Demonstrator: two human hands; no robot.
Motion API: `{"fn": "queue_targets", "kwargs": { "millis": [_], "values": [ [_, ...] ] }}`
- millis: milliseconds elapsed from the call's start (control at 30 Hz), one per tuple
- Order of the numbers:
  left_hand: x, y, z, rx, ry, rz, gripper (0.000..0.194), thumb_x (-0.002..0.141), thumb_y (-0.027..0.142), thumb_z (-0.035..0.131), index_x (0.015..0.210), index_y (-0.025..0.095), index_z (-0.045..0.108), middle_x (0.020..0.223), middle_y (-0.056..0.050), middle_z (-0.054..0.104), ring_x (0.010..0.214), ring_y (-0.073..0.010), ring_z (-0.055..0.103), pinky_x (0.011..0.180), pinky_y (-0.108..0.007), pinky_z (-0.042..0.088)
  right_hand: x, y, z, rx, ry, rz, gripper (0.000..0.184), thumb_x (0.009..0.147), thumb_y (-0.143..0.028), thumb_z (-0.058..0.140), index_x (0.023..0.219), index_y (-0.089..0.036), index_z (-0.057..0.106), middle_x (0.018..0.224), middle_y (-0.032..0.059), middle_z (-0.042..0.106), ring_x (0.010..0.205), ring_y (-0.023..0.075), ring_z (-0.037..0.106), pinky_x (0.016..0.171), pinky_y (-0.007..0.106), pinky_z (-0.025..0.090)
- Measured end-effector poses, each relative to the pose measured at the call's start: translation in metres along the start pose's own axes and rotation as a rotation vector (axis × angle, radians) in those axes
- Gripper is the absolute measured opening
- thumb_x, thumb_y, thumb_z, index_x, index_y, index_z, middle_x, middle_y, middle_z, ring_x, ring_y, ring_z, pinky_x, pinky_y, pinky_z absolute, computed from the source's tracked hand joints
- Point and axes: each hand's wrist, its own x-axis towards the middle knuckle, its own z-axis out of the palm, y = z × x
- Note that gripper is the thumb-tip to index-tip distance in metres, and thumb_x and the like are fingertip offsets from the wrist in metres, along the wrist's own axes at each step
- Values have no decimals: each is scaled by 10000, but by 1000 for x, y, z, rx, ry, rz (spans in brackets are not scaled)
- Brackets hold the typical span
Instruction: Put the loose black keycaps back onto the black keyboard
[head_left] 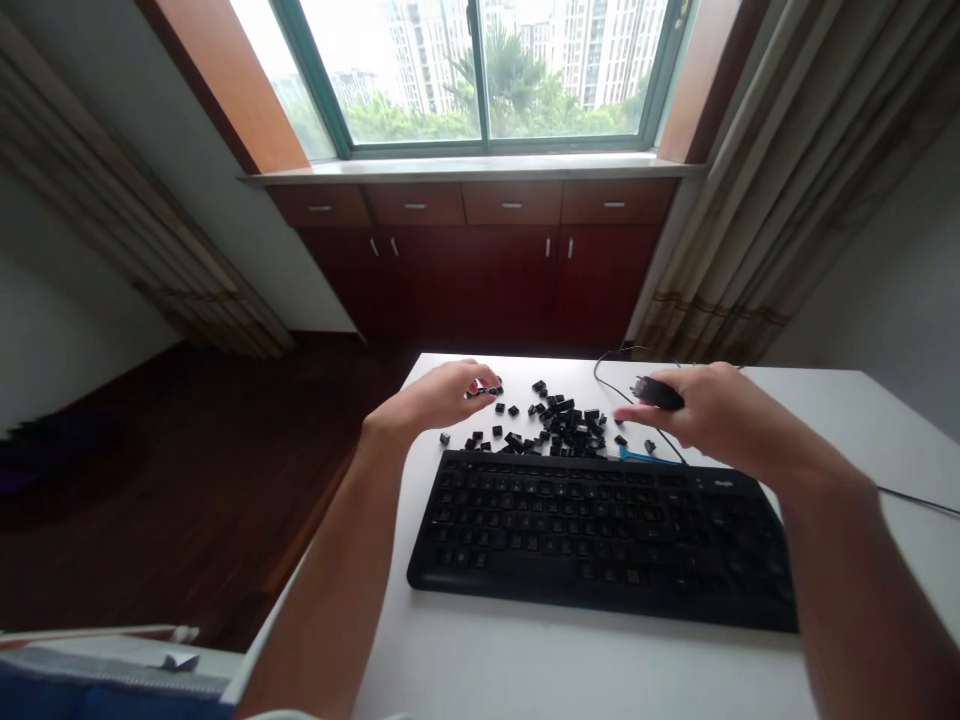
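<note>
A black keyboard [570,530] lies on the white table, its key area showing many exposed key mounts. Behind it is a loose heap of black keycaps [574,425]. At the far left of the heap, my left hand [442,395] curls its thumb and fingers around a few keycaps [486,391] on the tabletop. My right hand [709,405] is closed on a black oblong tool [660,392] with small prongs at its left end; its exact kind is unclear. Below that hand, a small blue-handled brush [637,456] rests against the keyboard's back edge.
The white table [465,650] ends on the left above a dark wooden floor [150,480]. A thin black cable [611,382] curves behind my right hand. Single keycaps lie scattered around the heap. Red cabinets [480,280] stand beyond the table under a window.
</note>
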Motion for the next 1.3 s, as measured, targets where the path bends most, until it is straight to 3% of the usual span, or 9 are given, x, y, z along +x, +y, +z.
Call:
{"fn": "queue_targets", "kwargs": {
  "millis": [233, 367, 533, 733, 1000, 1167, 1300],
  "values": [
    [20, -6, 36, 12, -102, 14, 316, 859, 310, 654, 1158, 223, 708, 1149, -82, 681, 990, -237, 655, 874, -312, 492, 34, -13, 16, 133, -12, 100, 471, 859, -650, 593, 794, -202, 723, 680, 62, 714, 556, 191, 627, 466, 275, 385],
    [22, -12, 48, -15, -106, -15, 394, 851, 244, 654, 1244, 217, 661, 1212, -97, 640, 988, -225, 655, 866, -299, 490, 47, -13, 25, 171, -29, 52, 401, 871, -587, 616, 870, -206, 739, 746, 67, 742, 601, 205, 655, 503, 286, 417],
    [25, -16, 51, -86, -126, -5, 411, 823, 147, 639, 1228, 214, 664, 1170, -84, 657, 912, -194, 681, 775, -262, 511, 56, -14, 32, 172, -52, 28, 389, 911, -556, 575, 958, -202, 728, 871, 88, 762, 726, 232, 682, 576, 294, 440],
    [27, -15, 48, -147, -143, 25, 299, 877, 197, 624, 1164, 194, 708, 1173, -97, 667, 843, -170, 693, 735, -244, 518, 61, -15, 45, 233, -158, -34, 360, 926, -540, 550, 859, -217, 694, 777, 61, 739, 650, 210, 647, 544, 290, 405],
    [31, -9, 52, -138, -125, 24, 256, 873, 331, 703, 1081, 191, 754, 1080, -94, 698, 810, -183, 676, 723, -259, 504, 64, -2, 52, 229, -132, 14, 356, 908, -547, 576, 890, -222, 720, 791, 73, 753, 641, 219, 663, 502, 286, 395],
    [33, -2, 55, -138, -114, 43, 188, 893, 301, 675, 1004, 196, 785, 1019, -92, 711, 797, -188, 658, 750, -280, 484, 62, 6, 49, 246, -98, -1, 359, 894, -558, 591, 823, -225, 705, 741, 54, 745, 579, 198, 647, 508, 288, 412],
    [33, -2, 56, -195, -103, 47, 173, 889, 279, 664, 985, 215, 793, 1003, -88, 728, 853, -216, 654, 810, -315, 466, 61, 8, 46, 199, -102, 20, 356, 891, -554, 596, 813, -221, 697, 775, 59, 749, 649, 213, 665, 537, 288, 417]
  ]
}}
